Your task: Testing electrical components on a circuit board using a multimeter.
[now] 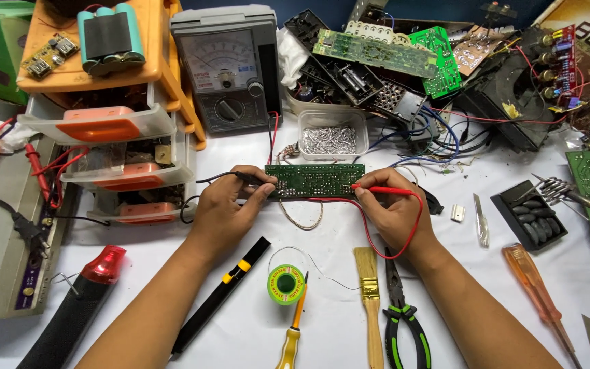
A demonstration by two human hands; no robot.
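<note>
Green circuit board [314, 180] sits mid-frame between your hands for probing. Your left hand [223, 208] pinches the black probe [244, 177] closed; your right hand [394, 208] grips the red probe [379, 189].

A circuit board [315, 180] is held at the table's [254, 321] centre between the left hand [223, 208] and right hand [394, 212]; a multimeter [225, 68] and a tray of metal pieces [329, 137] are set behind it; a solder spool [285, 284], brush [370, 301] and pliers [404, 318] are laid before it; a drawer unit [114, 147] is placed left.
</note>
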